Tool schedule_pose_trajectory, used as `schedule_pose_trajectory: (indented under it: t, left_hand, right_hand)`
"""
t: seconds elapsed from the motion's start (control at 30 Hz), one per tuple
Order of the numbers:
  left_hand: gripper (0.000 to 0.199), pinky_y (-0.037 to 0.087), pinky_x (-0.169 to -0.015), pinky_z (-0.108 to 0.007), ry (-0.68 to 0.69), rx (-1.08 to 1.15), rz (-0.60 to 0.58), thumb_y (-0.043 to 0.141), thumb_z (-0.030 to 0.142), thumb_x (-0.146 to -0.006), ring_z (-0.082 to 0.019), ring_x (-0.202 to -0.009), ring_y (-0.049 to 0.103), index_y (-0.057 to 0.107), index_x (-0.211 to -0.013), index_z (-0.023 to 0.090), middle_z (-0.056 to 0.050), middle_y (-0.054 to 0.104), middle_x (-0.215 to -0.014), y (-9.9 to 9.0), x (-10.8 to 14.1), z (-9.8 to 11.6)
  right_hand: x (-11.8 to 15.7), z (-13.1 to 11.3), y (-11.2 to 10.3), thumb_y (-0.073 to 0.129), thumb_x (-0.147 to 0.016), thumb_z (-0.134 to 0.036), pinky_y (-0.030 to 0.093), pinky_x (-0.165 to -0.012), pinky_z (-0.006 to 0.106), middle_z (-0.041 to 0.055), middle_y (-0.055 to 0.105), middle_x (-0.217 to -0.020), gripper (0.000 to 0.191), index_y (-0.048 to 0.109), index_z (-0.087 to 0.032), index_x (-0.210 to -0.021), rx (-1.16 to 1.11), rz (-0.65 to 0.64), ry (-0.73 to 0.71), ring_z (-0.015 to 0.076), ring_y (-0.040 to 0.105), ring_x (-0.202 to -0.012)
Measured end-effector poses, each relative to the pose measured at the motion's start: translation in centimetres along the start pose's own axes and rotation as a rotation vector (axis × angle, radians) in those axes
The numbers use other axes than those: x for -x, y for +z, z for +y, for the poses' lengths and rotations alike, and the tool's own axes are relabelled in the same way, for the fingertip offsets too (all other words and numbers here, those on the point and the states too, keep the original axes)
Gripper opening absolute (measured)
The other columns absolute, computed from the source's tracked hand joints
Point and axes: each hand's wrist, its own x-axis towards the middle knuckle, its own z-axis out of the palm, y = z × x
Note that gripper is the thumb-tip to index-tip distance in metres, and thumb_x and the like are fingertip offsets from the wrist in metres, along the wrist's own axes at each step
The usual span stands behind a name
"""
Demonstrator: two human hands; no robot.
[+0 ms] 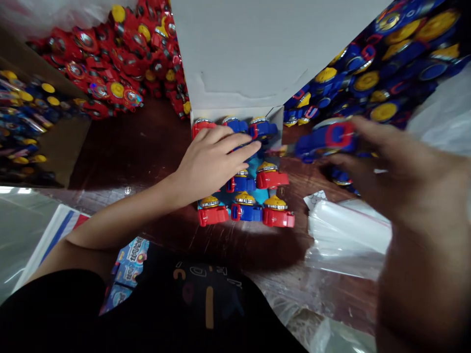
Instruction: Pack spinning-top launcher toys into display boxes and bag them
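Observation:
My left hand (211,164) lies palm down, fingers stretched, over the toys in a white cardboard box (238,112). It covers part of the rows, and its fingers appear to touch some toys. Toward me, red toys such as this one (278,215) and a blue toy (246,208) stand in a row, each topped by a yellow disc with a silvery rim. At the box's right, my right hand (390,166) grips a blue plastic toy (326,139) with a red part between thumb and fingers. Both are smeared by motion.
A heap of red toys (121,63) lies at the back left, blue toys (353,83) at the back right. A brown carton (69,147) with more pieces stands left. Clear plastic bags (348,235) lie right; printed blue cards (128,264) sit near my body.

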Motion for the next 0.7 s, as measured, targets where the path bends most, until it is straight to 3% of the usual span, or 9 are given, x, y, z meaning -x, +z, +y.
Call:
schedule_pose_trajectory:
  t: [0.13,0.3,0.4,0.5,0.63,0.7]
  left_hand:
    - [0.028,0.05,-0.111,-0.048,0.034,0.05,-0.074,0.063,0.022,-0.114,-0.028,-0.129,0.067,0.083,-0.133,0.028,-0.005,0.079,-0.138,1.1,0.2,-1.3]
    - [0.028,0.048,-0.106,-0.046,0.03,0.069,-0.062,0.059,0.027,-0.117,-0.027,-0.126,0.067,0.084,-0.131,0.027,-0.005,0.079,-0.137,1.3,0.0,-1.4]
    - [0.028,0.048,-0.105,-0.046,0.015,0.051,-0.034,0.06,0.027,-0.117,-0.027,-0.126,0.067,0.083,-0.132,0.027,-0.006,0.079,-0.138,1.1,0.2,-1.2]
    - [0.026,0.047,-0.104,-0.046,-0.003,0.019,0.036,0.064,0.031,-0.116,-0.028,-0.123,0.067,0.082,-0.132,0.025,-0.008,0.077,-0.14,0.4,1.3,-0.4]
    - [0.029,0.046,-0.096,-0.043,0.038,-0.035,0.062,0.076,0.043,-0.11,-0.027,-0.114,0.067,0.082,-0.129,0.022,-0.009,0.079,-0.126,-0.3,3.7,1.5]
    - [0.028,0.045,-0.093,-0.041,0.025,-0.057,0.049,0.077,0.042,-0.109,-0.027,-0.111,0.066,0.082,-0.128,0.022,-0.008,0.079,-0.117,0.1,4.3,2.3]
  right_hand:
    - [-1.1,-0.2,1.2,0.071,-0.111,-0.035,0.055,-0.072,0.031,0.009,0.082,-0.129,0.051,0.065,-0.026,-0.161,0.093,-0.15,-0.253,0.0228,0.081,-0.107]
    - [-4.1,-1.2,1.6,0.052,-0.12,-0.047,0.037,-0.057,0.031,0.0071,0.083,-0.12,0.043,0.073,-0.025,-0.15,0.107,-0.26,-0.465,0.0184,0.076,-0.098]
    - [-5.2,-0.4,3.1,0.047,-0.119,-0.052,0.032,-0.056,0.031,0.0047,0.082,-0.108,0.046,0.076,-0.03,-0.147,0.056,-0.349,-0.433,0.018,0.073,-0.091]
    - [-5.0,0.0,3.7,0.057,-0.116,-0.054,0.039,-0.063,0.032,0.0049,0.082,-0.111,0.043,0.076,-0.034,-0.149,0.042,-0.409,-0.321,0.0229,0.073,-0.1]
    - [-2.6,-1.5,2.3,0.067,-0.111,-0.059,0.048,-0.071,0.033,0.0065,0.08,-0.132,0.05,0.072,-0.033,-0.153,0.011,-0.258,-0.251,0.0265,0.074,-0.112]
    - [-1.0,-2.6,1.9,0.072,-0.108,-0.061,0.05,-0.072,0.033,0.0062,0.081,-0.127,0.051,0.075,-0.03,-0.148,0.001,-0.237,-0.275,0.0252,0.074,-0.107]
